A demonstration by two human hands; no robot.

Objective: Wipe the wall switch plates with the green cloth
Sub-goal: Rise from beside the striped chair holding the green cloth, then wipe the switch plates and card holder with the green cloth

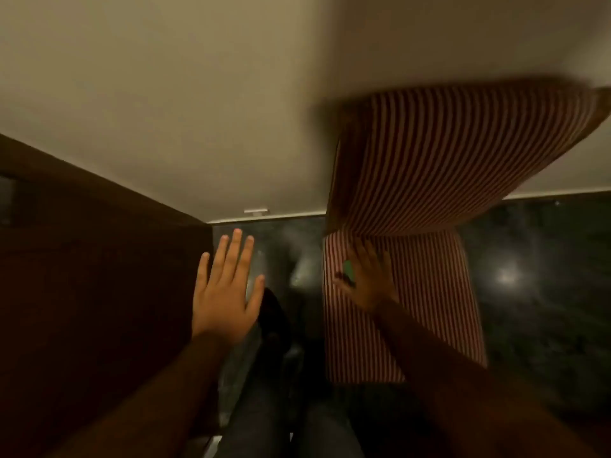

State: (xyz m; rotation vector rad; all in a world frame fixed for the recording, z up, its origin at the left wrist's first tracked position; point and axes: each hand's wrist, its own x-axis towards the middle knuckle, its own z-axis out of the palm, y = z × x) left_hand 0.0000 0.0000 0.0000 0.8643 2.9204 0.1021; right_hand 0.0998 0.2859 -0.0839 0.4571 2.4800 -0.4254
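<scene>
A small patch of green cloth (pixel 348 270) shows between the thumb and fingers of my right hand (pixel 372 284), which rests against a red-and-white striped cushion (pixel 446 160). Most of the cloth is hidden by the hand. My left hand (pixel 224 292) is held flat with its fingers spread and nothing in it, beside the edge of a dark brown cabinet (pixel 99 276). A small white fitting (pixel 256 211) sticks out from the beige wall (pixel 165 94) just above the floor; blur and dim light keep me from telling whether it is a switch plate.
The striped cushion is bent, its upper part against the wall and its lower part hanging towards the dark glossy floor (pixel 545 276). My legs in dark trousers (pixel 264 424) stand between cabinet and cushion. A narrow strip of floor lies between them.
</scene>
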